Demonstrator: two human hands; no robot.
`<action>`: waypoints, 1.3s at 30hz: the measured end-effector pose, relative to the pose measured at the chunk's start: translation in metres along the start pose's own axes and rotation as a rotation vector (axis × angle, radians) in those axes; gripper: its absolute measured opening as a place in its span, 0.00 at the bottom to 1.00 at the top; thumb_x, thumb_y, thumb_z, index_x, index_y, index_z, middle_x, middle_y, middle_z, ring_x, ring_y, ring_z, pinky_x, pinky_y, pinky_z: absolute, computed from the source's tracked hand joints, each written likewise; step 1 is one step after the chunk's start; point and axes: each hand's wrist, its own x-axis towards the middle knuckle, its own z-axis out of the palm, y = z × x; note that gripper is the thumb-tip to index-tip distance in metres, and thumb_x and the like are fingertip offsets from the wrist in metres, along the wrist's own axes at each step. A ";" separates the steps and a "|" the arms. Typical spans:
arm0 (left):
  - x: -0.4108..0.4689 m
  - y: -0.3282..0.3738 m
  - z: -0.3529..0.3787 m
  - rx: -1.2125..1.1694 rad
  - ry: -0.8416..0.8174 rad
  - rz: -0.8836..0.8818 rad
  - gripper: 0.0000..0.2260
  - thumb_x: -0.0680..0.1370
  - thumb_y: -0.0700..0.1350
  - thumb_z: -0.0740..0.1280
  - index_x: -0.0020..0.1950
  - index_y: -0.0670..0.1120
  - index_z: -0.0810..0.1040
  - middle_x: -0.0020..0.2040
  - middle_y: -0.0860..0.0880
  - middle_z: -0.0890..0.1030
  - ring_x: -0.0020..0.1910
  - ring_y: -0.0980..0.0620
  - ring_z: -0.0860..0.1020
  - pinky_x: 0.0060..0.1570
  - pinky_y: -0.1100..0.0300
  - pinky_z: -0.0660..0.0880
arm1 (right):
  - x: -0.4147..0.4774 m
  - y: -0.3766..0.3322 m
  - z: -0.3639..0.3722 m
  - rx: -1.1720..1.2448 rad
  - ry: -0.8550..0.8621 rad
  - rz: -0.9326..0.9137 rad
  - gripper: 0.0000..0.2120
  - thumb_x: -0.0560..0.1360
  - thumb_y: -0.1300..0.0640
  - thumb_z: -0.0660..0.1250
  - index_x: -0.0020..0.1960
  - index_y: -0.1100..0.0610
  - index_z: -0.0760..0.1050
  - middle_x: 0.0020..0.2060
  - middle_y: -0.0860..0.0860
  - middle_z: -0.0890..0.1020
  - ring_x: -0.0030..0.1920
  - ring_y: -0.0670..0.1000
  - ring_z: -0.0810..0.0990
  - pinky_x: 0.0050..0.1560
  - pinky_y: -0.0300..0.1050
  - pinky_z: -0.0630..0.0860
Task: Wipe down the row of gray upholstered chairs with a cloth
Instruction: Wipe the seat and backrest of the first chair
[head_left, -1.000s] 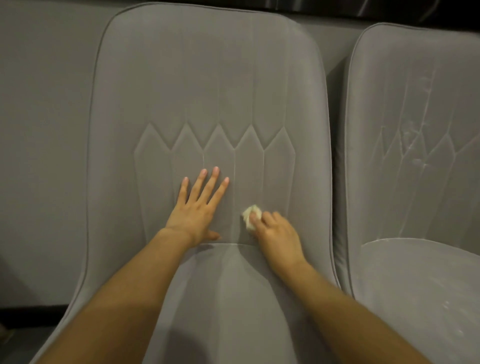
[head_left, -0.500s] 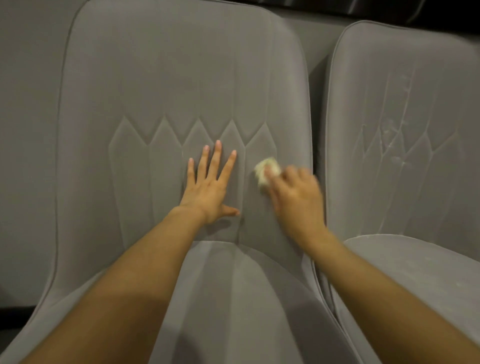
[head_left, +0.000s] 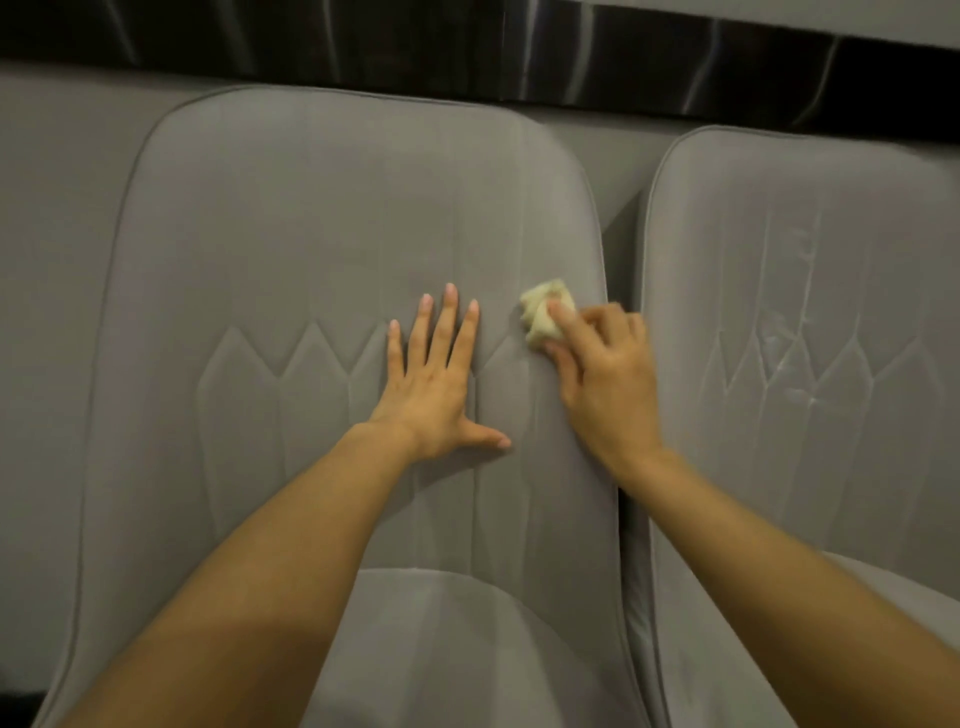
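Gray upholstery wall to wall, dark glossy band (head_left: 467, 36) along top. Cloth (head_left: 545, 312): small pale wad, pressed to backrest of near chair (head_left: 311, 218), right side, just inside its edge piping. Looks soft, light, crushable; probably best kept bunched under fingertips, not pinched by a corner. Right hand (head_left: 602, 374) closed on wad, fingers curled over it. Left hand (head_left: 431, 384) flat on backrest, fingers spread, holding nothing. Fabric napped, stitched zigzag panels. Neighbouring chair (head_left: 810, 312) just beside, pale streaks on its backrest.
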 end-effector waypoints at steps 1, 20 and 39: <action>0.000 0.002 0.000 -0.018 -0.002 -0.007 0.61 0.63 0.71 0.69 0.66 0.51 0.21 0.67 0.51 0.20 0.71 0.46 0.24 0.68 0.42 0.28 | -0.003 -0.001 -0.003 0.022 -0.029 -0.018 0.15 0.75 0.55 0.62 0.59 0.59 0.78 0.43 0.58 0.76 0.40 0.57 0.71 0.39 0.54 0.73; 0.073 0.015 -0.086 0.040 -0.209 -0.091 0.62 0.65 0.73 0.65 0.62 0.44 0.15 0.60 0.48 0.14 0.61 0.46 0.16 0.64 0.40 0.24 | 0.119 0.024 -0.012 0.094 -0.216 0.053 0.17 0.77 0.54 0.62 0.62 0.60 0.76 0.44 0.58 0.76 0.43 0.48 0.66 0.41 0.39 0.64; 0.000 0.077 -0.143 0.023 -0.846 -0.098 0.49 0.75 0.64 0.63 0.75 0.45 0.29 0.73 0.44 0.25 0.73 0.43 0.28 0.68 0.43 0.30 | 0.057 0.001 -0.141 0.138 -0.877 0.802 0.16 0.79 0.53 0.63 0.66 0.51 0.72 0.44 0.46 0.67 0.41 0.46 0.68 0.40 0.36 0.62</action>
